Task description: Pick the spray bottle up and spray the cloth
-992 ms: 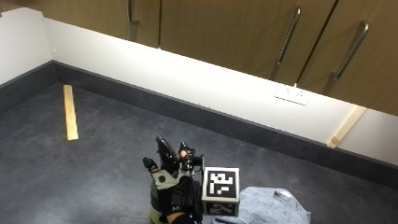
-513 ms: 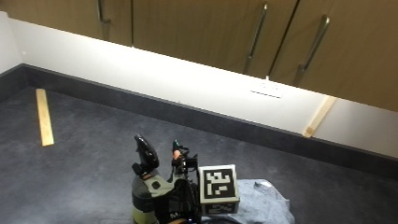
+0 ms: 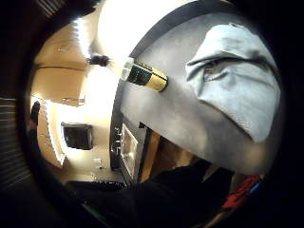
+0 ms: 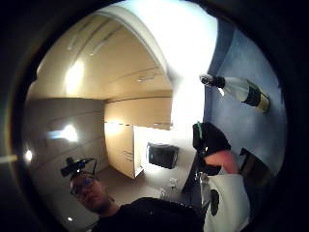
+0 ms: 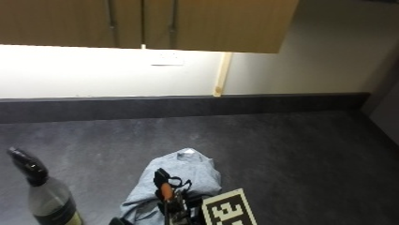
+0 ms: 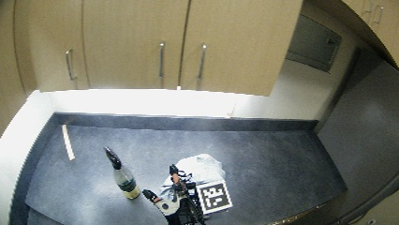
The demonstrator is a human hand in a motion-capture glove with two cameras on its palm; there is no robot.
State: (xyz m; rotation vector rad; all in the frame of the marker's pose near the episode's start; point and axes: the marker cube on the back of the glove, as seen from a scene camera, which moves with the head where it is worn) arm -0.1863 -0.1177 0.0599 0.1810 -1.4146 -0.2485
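the gloved right hand (image 6: pixel 169 199) sits at the near edge of the dark grey, faintly speckled countertop (image 5: pixel 293 154), over the near end of the cloth (image 5: pixel 187 176); in the wide outside view its black fingers (image 6: pixel 173 169) spread out straight, one toward the cloth and another toward the bottle, and nothing is held between them, so the hand is released. the cloth is a pale grey-blue piece of soft fabric, crumpled into a loose elongated heap with folds and a raised lump at its far end, lying flat on the counter just beside the hand. to the left of the cloth, clearly apart from it and from the hand, the spray bottle (image 5: pixel 47 194) stands upright on the counter: a rounded clear body, a dark band with a yellowish label low down, and a black trigger head on a narrow neck. both palm views show that same bottle standing alone on the grey surface, untouched. farther left a thin pale wooden strip (image 6: pixel 67 141) lies flat on the counter near the side wall. at the back a low dark upstand runs along the counter's edge, above it a white, brightly lit wall with another pale wooden strip (image 5: pixel 220 75) leaning upright against it. smooth tan wall cabinets (image 6: pixel 162 42) with slim vertical metal bar handles hang over the counter.
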